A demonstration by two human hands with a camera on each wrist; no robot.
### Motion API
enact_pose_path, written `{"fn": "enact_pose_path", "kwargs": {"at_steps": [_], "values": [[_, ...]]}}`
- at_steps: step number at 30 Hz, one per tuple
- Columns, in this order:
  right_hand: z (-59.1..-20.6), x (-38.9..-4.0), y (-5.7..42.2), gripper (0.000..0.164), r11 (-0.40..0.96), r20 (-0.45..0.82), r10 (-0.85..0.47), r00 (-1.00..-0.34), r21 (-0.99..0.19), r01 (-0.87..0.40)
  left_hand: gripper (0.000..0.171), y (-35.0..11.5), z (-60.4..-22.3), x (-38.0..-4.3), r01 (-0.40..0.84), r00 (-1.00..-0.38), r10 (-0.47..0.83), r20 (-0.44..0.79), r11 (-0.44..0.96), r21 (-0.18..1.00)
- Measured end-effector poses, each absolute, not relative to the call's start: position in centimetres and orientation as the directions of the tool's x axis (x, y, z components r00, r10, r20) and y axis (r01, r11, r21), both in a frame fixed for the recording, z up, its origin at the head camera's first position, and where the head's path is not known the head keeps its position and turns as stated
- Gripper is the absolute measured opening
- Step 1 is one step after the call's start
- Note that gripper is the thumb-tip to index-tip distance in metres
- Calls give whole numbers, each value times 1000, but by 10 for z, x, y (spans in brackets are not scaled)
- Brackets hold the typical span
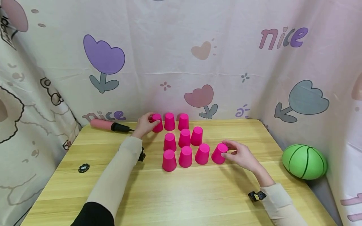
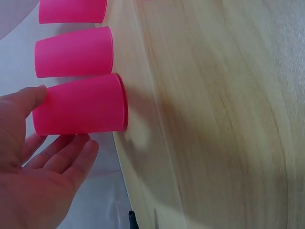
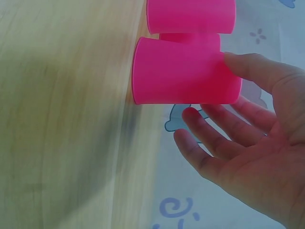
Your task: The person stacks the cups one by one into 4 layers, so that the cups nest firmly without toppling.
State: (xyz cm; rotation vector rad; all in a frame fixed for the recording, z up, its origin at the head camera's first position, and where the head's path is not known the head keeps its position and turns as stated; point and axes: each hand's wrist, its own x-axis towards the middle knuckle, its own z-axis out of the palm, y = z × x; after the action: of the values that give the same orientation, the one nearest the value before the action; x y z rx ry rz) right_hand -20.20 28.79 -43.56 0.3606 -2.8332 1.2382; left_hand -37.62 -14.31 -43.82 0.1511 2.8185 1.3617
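the left hand (image 1: 145, 125) pinches the back row's leftmost cup (image 1: 157, 124); the right hand (image 1: 240, 154) pinches the front row's rightmost cup (image 1: 218, 154). both stand mouth-down on the tabletop (image 1: 192, 197), long axes upright, each just inward of its hand, with other pink cups (image 1: 185, 137) between them.

The table (image 1: 198, 194) is light wood, its grain running between the left and right edges. Pale cloth (image 1: 158, 37) hangs behind the far edge and along both sides, lightly creased. Printed on it: a purple flower (image 1: 106, 59) above the far left corner, a pink flower (image 1: 199, 97) behind the far edge, a grey-blue flower (image 1: 308, 99) beyond the far right corner. Light is diffuse; shadows (image 1: 241, 179) on the tabletop are soft.
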Motion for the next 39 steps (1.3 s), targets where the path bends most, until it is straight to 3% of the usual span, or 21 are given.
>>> {"fn": "enact_pose_path", "kwargs": {"at_steps": [15, 23, 39], "values": [[-437, -204, 284, 56, 645, 105, -210, -972, -733, -218, 59, -149, -437, -377, 74, -996, 88, 25, 625, 777], [-436, -207, 283, 52, 666, 107, -199, -974, -715, -215, 72, -154, -433, -373, 50, -996, 93, -11, 621, 782], [-416, -232, 283, 49, 659, 180, -162, -970, -712, -242, 68, -163, -413, -344, 144, -989, 115, 91, 635, 759]]}}
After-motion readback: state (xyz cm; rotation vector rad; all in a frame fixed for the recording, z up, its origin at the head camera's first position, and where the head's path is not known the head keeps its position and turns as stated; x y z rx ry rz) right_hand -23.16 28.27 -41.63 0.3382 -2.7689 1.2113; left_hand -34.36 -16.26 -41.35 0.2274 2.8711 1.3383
